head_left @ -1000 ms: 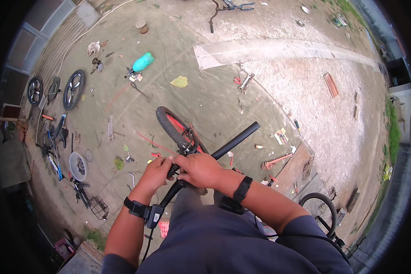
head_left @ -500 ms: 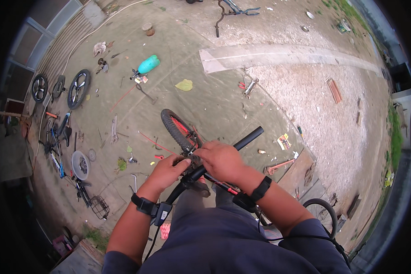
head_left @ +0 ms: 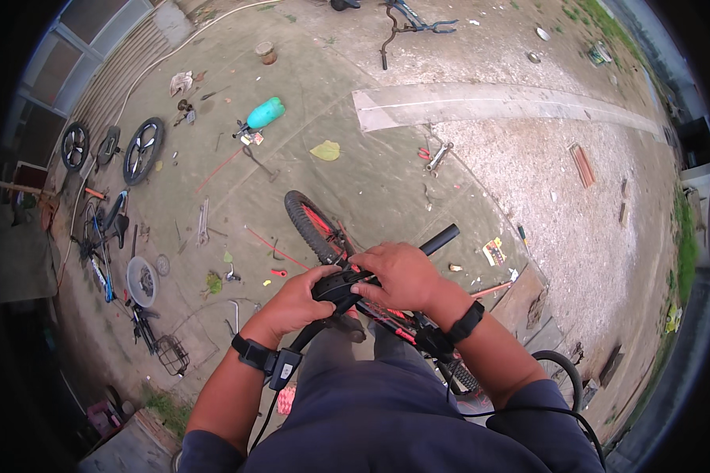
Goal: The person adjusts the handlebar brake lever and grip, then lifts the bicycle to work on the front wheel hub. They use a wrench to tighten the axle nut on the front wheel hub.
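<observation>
A bicycle stands in front of me, its front wheel [head_left: 310, 225] with knobbly black tyre and red rim pointing away. The black handlebar [head_left: 440, 239] lies slantwise, its right end sticking out past my right hand. My left hand [head_left: 300, 299] is closed round a chunky black part [head_left: 336, 292] at the handlebar's middle, thumb on the near side. From the other side my right hand [head_left: 402, 276] grips the same part, fingers over the top and thumb below. Fingers cover much of it; its exact kind is unclear. Red frame parts [head_left: 402, 331] show beneath my right wrist.
Spanners [head_left: 203, 221], a red-handled tool [head_left: 493, 289] and a turquoise bottle [head_left: 265, 113] lie on the green ground sheet [head_left: 292, 165]. Left are loose wheels [head_left: 143, 151], a blue-black bicycle [head_left: 99, 252] and a white bowl [head_left: 142, 281]. Another tyre [head_left: 564, 369] stands right.
Both hands have shifted from beyond the handlebar onto the chunky black part, which now shows between them. The view has shifted slightly.
</observation>
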Demonstrator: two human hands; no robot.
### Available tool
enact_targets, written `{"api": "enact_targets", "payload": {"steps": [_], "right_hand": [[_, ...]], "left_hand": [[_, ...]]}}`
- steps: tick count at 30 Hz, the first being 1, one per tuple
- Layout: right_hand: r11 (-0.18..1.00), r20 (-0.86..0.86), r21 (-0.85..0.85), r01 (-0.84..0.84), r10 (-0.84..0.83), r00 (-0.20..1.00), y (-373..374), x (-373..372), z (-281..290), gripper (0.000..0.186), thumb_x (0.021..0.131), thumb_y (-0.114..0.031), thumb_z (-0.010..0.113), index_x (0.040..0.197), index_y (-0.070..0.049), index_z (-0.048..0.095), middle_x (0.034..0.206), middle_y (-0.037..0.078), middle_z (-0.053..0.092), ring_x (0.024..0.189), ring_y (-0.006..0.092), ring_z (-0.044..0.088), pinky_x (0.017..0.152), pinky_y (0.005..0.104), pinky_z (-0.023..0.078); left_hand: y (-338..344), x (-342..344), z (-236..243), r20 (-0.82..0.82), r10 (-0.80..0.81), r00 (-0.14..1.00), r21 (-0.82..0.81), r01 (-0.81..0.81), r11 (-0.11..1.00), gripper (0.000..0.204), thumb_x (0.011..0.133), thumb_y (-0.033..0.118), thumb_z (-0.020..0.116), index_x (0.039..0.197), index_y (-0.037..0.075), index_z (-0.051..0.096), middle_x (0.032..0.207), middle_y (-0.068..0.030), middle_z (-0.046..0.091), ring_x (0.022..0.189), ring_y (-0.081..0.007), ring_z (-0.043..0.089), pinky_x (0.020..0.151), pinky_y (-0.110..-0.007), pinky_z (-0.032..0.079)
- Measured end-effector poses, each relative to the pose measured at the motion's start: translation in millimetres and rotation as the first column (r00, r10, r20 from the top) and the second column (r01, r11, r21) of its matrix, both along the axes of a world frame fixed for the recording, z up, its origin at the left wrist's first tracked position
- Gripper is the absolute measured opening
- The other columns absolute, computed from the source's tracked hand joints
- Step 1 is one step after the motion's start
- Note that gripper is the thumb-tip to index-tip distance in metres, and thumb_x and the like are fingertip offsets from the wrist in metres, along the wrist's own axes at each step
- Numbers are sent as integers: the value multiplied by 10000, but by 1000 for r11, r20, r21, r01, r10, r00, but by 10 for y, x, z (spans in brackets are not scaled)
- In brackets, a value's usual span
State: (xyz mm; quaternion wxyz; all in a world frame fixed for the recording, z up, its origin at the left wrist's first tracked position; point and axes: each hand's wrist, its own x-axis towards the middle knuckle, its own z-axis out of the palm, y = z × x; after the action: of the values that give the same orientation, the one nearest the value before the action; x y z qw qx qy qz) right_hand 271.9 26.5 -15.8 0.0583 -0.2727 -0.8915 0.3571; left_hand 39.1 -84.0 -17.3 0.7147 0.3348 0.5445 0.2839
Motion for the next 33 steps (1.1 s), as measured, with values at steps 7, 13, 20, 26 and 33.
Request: {"api": "enact_targets", "payload": {"steps": [7,13,20,26,33], "right_hand": [[996,33,-69,-63,65,997,-58,-74,48,437,820,-411,822,1075,-72,717,953,117,725,940,353,712,826,493,539],[997,20,-23,-77,77,997,-151,-66,79,504,782,-467,845,997,-43,678,923,145,688,944,381,678,867,487,520],[1000,5,7,-17,17,1000,-311,-16,190,505,770,-464,849,975,-40,668,951,157,682,954,367,663,938,462,494],[1000,76,-8,24,-23,997,-442,-77,353,493,773,-453,842,966,-36,662,961,166,678,988,369,670,1060,498,461],[994,101,-75,83,-76,992,-517,-147,443,459,788,-436,829,922,-37,645,939,175,669,976,383,676,1132,549,429]], "left_hand": [[-84,-18,-83,104,34,994,30,-38,999,687,823,-9,690,1484,-25,505,1314,-99,657,1200,-166,649,1040,-332,519],[-117,-75,-64,-2,-64,998,90,64,994,701,796,-1,720,1470,18,526,1379,-99,609,1300,-205,593,1123,-345,456],[-352,88,220,-519,33,854,234,104,967,690,803,81,767,1459,76,555,1346,-188,545,1262,-329,589,1017,-416,527],[-551,170,226,-598,125,792,233,23,972,650,836,87,751,1449,25,544,1232,-191,596,1102,-307,671,866,-390,570],[-633,117,114,-345,191,919,72,-177,982,564,933,136,713,1437,-46,537,1271,-191,616,989,-239,717,765,-350,601]]}}
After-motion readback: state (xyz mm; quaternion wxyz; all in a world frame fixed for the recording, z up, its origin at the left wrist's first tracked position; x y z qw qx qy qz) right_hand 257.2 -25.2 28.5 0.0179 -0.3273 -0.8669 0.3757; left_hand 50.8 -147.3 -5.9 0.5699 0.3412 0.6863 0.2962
